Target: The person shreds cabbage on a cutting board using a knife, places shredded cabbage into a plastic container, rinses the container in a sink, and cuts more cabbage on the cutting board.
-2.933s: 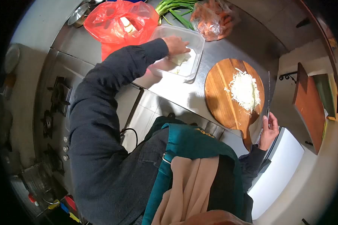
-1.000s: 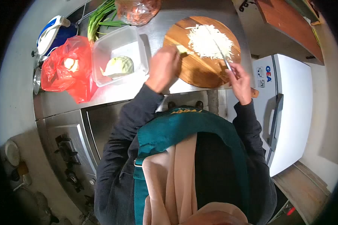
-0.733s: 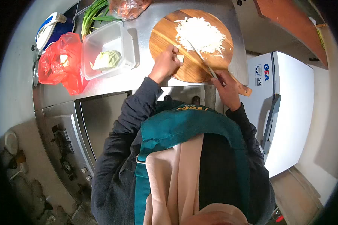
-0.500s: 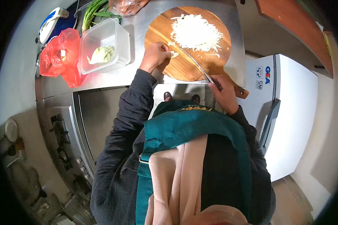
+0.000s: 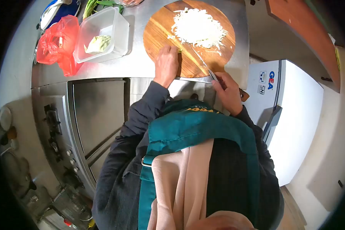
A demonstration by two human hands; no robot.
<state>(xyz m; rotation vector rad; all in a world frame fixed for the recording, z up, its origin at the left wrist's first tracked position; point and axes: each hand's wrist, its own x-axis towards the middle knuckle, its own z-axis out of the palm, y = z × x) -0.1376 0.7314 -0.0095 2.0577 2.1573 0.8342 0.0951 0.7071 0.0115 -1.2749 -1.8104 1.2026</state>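
Note:
My right hand [image 5: 228, 92] is closed round the handle of a knife [image 5: 203, 63], whose blade slants up and left over the round wooden cutting board [image 5: 156, 28]. My left hand [image 5: 167, 66] rests on the board's near left part, fingers curled and pressed down. A small bit of cabbage leaf [image 5: 179, 50] shows at its fingertips, mostly covered by the hand. Beyond the blade lies a heap of shredded cabbage [image 5: 199, 28], with a few shreds scattered around it.
Left of the board stands a clear plastic container [image 5: 122, 42] with a cabbage piece [image 5: 98, 44] inside. A red plastic bag [image 5: 59, 46] sits beside it, green onions [image 5: 90, 8] behind. A white fridge [image 5: 295, 115] stands right of the counter, a stove [image 5: 53, 122] at left.
My left hand has turned and shifted right, nearer the board's front edge, now covering most of the cabbage leaf. The knife stays at much the same slant. The whole view has tilted slightly.

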